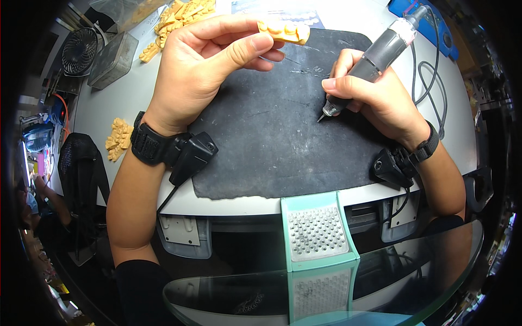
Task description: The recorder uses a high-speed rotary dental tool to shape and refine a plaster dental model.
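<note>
My left hand [217, 60] pinches a yellow dental model piece [285, 31] between thumb and fingers, raised over the far edge of a dark mat [261, 136]. Molded teeth show along its upper side. In my right hand [375, 92] is a black-and-silver rotary handpiece [375, 57], gripped like a pen. Its thin bur points down and to the left, above the mat and apart from the model piece. Whether the bur is spinning, I cannot tell.
More yellow model pieces lie in a far-left pile [182, 22] and a small left cluster [118, 138]. A metal box [112, 60] and a fan [80, 51] stand left. A blue unit [429, 24] with cable sits far right. A green-framed grater [318, 231] juts from the table's near edge, by a glass pane [234, 293].
</note>
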A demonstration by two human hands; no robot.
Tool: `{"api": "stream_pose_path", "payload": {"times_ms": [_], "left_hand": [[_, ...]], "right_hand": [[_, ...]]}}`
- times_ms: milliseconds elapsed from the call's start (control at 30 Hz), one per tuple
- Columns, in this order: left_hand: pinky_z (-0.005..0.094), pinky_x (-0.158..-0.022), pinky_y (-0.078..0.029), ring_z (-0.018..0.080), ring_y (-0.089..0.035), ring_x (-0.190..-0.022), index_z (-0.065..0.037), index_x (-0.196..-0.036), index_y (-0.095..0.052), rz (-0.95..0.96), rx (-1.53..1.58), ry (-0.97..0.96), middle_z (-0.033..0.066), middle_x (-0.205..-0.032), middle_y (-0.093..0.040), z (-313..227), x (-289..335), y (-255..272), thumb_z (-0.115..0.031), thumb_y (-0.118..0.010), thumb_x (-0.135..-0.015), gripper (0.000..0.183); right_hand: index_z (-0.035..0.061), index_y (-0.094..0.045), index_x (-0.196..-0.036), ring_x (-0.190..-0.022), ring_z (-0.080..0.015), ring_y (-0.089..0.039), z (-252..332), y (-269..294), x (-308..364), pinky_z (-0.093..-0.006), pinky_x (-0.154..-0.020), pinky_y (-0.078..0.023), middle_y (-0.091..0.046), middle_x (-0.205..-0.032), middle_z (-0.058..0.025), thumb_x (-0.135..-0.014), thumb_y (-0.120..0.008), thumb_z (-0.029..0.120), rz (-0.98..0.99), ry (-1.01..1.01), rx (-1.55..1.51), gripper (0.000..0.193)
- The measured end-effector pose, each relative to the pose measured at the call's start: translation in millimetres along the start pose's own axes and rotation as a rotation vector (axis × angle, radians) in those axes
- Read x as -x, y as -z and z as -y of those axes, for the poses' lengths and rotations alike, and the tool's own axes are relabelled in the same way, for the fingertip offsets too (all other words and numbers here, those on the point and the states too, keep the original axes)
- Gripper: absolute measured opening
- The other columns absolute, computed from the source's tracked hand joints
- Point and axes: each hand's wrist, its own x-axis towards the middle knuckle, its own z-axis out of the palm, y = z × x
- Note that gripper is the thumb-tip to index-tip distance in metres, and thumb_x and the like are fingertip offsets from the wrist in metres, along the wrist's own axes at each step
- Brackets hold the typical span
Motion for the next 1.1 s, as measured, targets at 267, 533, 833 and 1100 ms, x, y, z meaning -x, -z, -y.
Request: {"api": "stream_pose_path", "payload": {"times_ms": [267,533,833,1100], "left_hand": [[0.0278,-0.077,-0.057,0.0271,-0.067,-0.095,0.002,-0.120,-0.057,-0.007,0.005,0.042,0.0210,-0.107,-0.065,-9,-7,0,-0.006,-0.058,-0.091,0.031],[0.0271,-0.085,-0.056,0.0267,-0.065,-0.102,0.002,-0.123,-0.055,-0.105,0.031,0.077,0.0209,-0.110,-0.063,-3,-4,3,-0.004,-0.057,-0.090,0.033],[0.0266,-0.086,-0.055,0.0258,-0.065,-0.101,0.002,-0.121,-0.057,-0.114,0.032,0.089,0.0206,-0.111,-0.063,-3,-4,3,-0.004,-0.058,-0.091,0.031],[0.0264,-0.083,-0.056,0.0264,-0.065,-0.101,0.001,-0.120,-0.058,-0.119,0.010,0.090,0.0200,-0.111,-0.063,-5,-4,7,-0.006,-0.058,-0.091,0.030]], "right_hand": [[0.0067,-0.059,-0.066,-0.051,-0.0070,-0.052,5,2,-3,-0.0203,-0.049,-0.038,-0.056,-0.059,0.0003,-0.076,-0.074,0.021,-0.015,0.012,0.011,0.023],[0.0061,-0.060,-0.067,-0.051,-0.0071,-0.052,2,0,-4,-0.0202,-0.049,-0.038,-0.057,-0.060,-0.0003,-0.077,-0.073,0.020,-0.003,0.008,-0.026,0.022],[0.0063,-0.059,-0.066,-0.051,-0.0073,-0.052,1,0,-2,-0.0202,-0.049,-0.037,-0.057,-0.059,-0.0006,-0.077,-0.074,0.019,-0.007,0.018,-0.029,0.022],[0.0081,-0.057,-0.070,-0.054,-0.0059,-0.053,3,2,-4,-0.0189,-0.049,-0.036,-0.059,-0.064,-0.0004,-0.079,-0.072,0.017,0.025,0.000,-0.021,0.019]]}}
